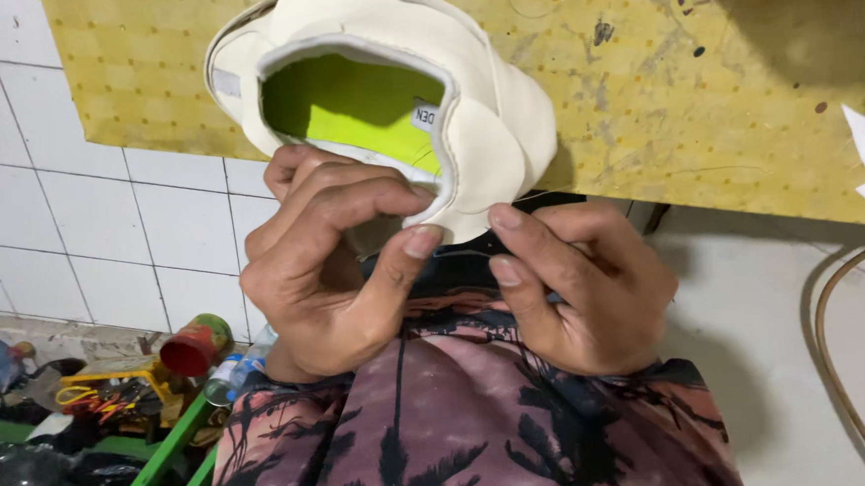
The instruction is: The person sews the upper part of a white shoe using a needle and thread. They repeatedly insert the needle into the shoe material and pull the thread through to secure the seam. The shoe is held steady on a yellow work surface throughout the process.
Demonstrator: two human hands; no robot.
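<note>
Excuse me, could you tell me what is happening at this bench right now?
A person is working on a cream shoe upper with a lime-green lining, held at the edge of a yellow work board. The left hand pinches the upper's lower edge between thumb and fingers. The right hand sits just beside it, fingers curled, apparently pulling a thin dark thread. Clutter lies on the floor below.

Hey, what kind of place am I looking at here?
Probably a small shoemaking workshop: both hands work a cream shoe upper at a stained yellow workboard, with white floor tiles and cluttered odds and ends below.
</note>
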